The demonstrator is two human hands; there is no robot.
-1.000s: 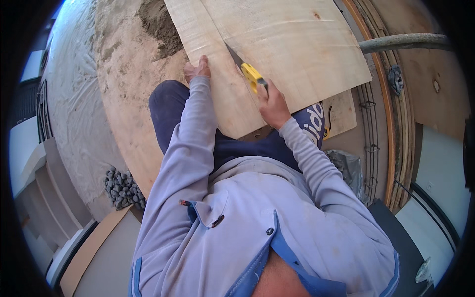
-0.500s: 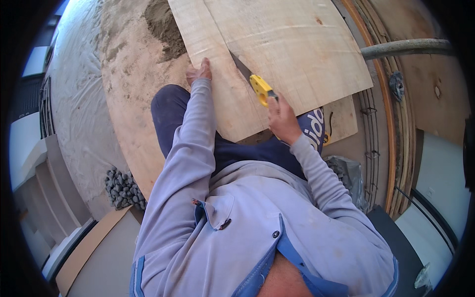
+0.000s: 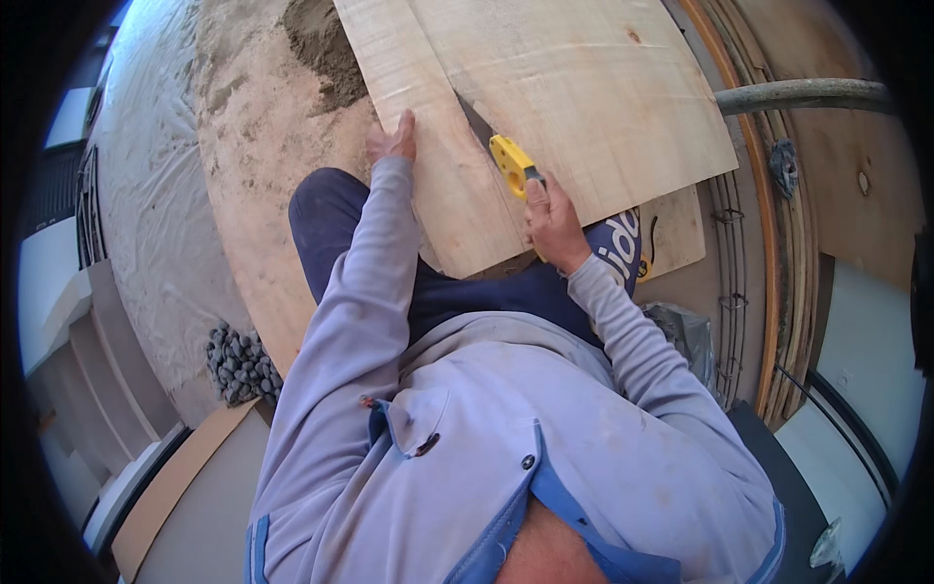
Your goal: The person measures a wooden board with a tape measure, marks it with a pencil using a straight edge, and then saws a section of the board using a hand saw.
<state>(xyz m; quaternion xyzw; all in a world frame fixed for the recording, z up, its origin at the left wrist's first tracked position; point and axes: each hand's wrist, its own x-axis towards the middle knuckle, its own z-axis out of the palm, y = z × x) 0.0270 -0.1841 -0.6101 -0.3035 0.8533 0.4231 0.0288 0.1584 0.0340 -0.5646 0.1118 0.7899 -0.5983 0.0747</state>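
A pale plywood sheet [image 3: 593, 107] lies across my thighs, with a long cut running through it from the far edge. In that cut sits the blade of a handsaw [image 3: 513, 165] with a yellow and black handle. My right hand [image 3: 557, 224] is closed round the saw's handle, near the sheet's front edge. On the left, my left hand [image 3: 392, 144] grips the edge of the narrower strip of plywood [image 3: 438, 165], thumb on top; its other fingers are partly hidden. The part of the blade below the sheet is out of sight.
A heap of sand [image 3: 326, 54] lies on a dusty board beyond my left knee. Dark stones [image 3: 240, 365] are piled at left. To the right are a metal pipe [image 3: 803, 94], tied steel rods [image 3: 730, 292], long timber strips [image 3: 764, 321] and a plastic bag [image 3: 681, 336].
The saw and my right hand have shifted slightly forward, away from my body. My left hand keeps its hold on the plywood's left edge.
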